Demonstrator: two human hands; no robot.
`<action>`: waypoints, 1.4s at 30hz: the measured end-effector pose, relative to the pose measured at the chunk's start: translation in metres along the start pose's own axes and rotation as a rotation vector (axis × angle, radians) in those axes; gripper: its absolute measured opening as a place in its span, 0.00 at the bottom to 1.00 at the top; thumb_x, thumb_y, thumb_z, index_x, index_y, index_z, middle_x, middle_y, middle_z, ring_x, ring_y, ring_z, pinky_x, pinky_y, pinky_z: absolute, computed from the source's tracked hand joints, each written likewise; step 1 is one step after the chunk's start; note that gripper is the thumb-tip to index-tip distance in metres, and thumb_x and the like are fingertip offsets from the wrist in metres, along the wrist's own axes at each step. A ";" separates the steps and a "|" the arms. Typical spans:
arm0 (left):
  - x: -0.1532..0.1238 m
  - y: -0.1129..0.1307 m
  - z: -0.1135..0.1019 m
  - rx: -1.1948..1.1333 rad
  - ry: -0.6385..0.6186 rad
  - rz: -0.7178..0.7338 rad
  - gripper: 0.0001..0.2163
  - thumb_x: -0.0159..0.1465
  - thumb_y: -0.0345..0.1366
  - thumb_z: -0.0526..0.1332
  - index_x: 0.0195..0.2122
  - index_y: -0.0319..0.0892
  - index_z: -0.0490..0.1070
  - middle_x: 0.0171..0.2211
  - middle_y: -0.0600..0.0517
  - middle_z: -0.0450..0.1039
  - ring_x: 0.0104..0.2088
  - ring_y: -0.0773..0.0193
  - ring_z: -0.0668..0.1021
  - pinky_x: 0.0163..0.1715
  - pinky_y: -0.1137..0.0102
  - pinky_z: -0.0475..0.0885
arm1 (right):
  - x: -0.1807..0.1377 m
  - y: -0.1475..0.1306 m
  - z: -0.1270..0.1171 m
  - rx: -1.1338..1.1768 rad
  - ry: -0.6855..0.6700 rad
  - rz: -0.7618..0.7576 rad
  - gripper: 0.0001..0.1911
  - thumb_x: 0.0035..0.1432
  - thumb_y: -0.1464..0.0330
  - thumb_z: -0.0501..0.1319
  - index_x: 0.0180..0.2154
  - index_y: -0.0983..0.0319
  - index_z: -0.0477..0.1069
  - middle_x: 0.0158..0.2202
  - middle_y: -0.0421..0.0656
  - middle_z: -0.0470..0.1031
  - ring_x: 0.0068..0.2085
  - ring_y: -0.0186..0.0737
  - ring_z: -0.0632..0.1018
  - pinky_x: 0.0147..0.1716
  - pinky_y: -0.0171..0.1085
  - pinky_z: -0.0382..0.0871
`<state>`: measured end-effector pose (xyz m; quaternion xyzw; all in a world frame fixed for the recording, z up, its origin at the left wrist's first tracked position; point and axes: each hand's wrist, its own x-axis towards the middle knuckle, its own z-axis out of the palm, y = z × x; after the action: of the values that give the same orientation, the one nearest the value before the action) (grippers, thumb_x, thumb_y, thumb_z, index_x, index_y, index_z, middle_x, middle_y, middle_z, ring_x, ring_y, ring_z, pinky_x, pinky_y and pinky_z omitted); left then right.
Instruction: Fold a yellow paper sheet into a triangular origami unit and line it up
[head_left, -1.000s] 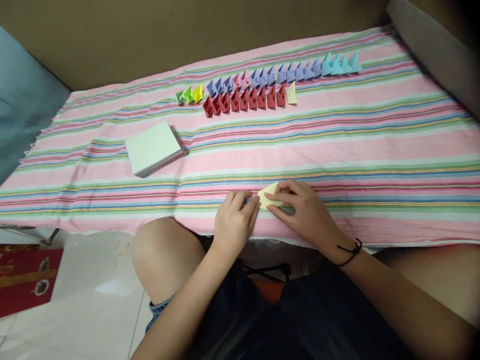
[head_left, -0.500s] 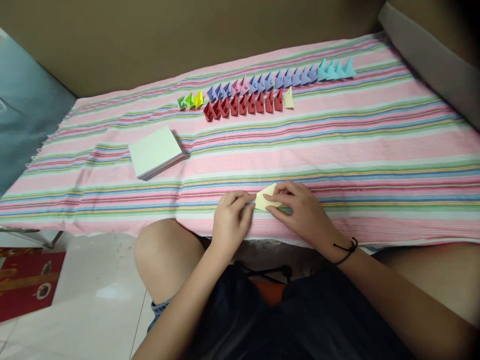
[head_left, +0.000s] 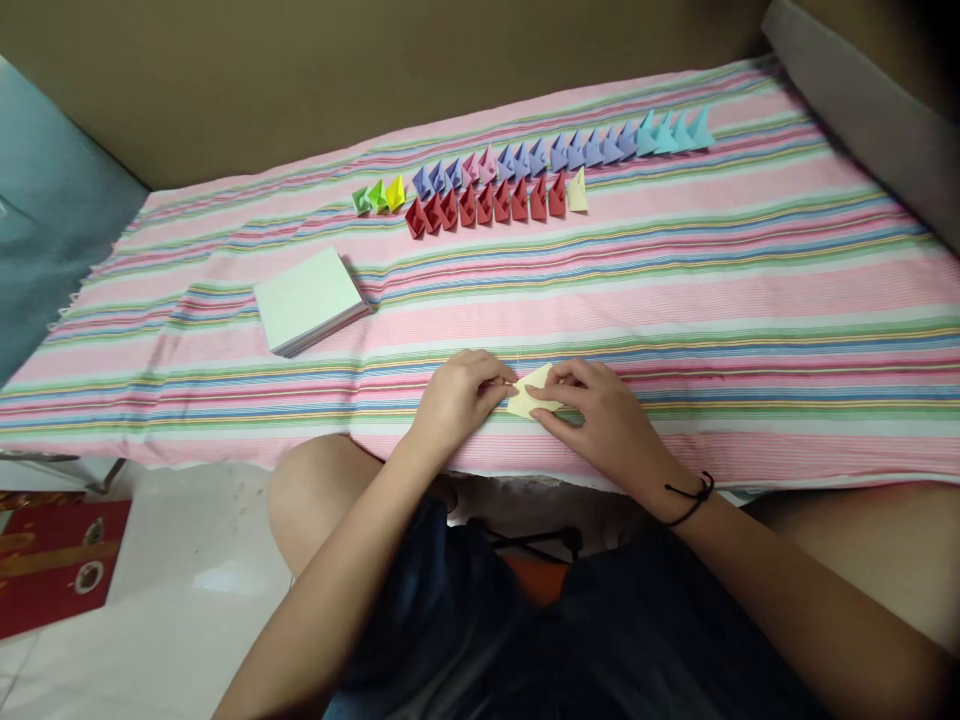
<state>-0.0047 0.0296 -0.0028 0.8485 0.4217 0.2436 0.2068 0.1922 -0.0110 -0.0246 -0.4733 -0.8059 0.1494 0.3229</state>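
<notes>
A small pale yellow folded paper (head_left: 531,398) lies near the front edge of the striped cloth, between my two hands. My right hand (head_left: 592,405) is closed on its right side, thumb and fingers pressing it. My left hand (head_left: 466,395) pinches at its upper left corner, with thumb and forefinger close together at the paper's edge. The inner folds are too small to make out.
A stack of white paper (head_left: 309,300) lies to the left on the striped cloth (head_left: 675,300). Farther back stand rows of folded paper pieces: red ones (head_left: 485,205), purple ones (head_left: 592,150), light blue ones (head_left: 675,133) and a pale yellow one (head_left: 577,192). A grey cushion (head_left: 847,120) borders the right.
My left hand has shifted up along the paper's left edge, its fingers drawing together at the corner. My right hand stays in place on the paper.
</notes>
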 end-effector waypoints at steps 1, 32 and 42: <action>0.000 0.000 -0.002 -0.001 -0.016 0.005 0.02 0.59 0.29 0.65 0.34 0.42 0.74 0.30 0.52 0.74 0.34 0.62 0.74 0.36 0.68 0.68 | 0.000 0.000 0.000 -0.002 0.000 0.001 0.10 0.56 0.70 0.62 0.41 0.60 0.77 0.39 0.46 0.72 0.37 0.43 0.72 0.40 0.45 0.68; 0.007 0.003 -0.024 0.011 -0.314 0.025 0.13 0.55 0.27 0.65 0.42 0.41 0.70 0.39 0.50 0.73 0.40 0.59 0.72 0.42 0.65 0.67 | 0.001 0.000 0.001 0.010 0.017 -0.024 0.09 0.56 0.71 0.62 0.40 0.62 0.78 0.37 0.46 0.72 0.36 0.42 0.70 0.39 0.44 0.66; 0.009 0.001 -0.011 -0.047 -0.179 -0.072 0.05 0.61 0.28 0.57 0.34 0.41 0.72 0.31 0.52 0.73 0.34 0.63 0.72 0.39 0.68 0.65 | 0.000 0.000 0.001 0.002 0.018 -0.018 0.10 0.56 0.71 0.63 0.41 0.62 0.78 0.37 0.45 0.72 0.36 0.42 0.70 0.39 0.44 0.67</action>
<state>-0.0055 0.0379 0.0084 0.8461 0.4258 0.1693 0.2722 0.1912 -0.0105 -0.0255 -0.4669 -0.8069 0.1432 0.3321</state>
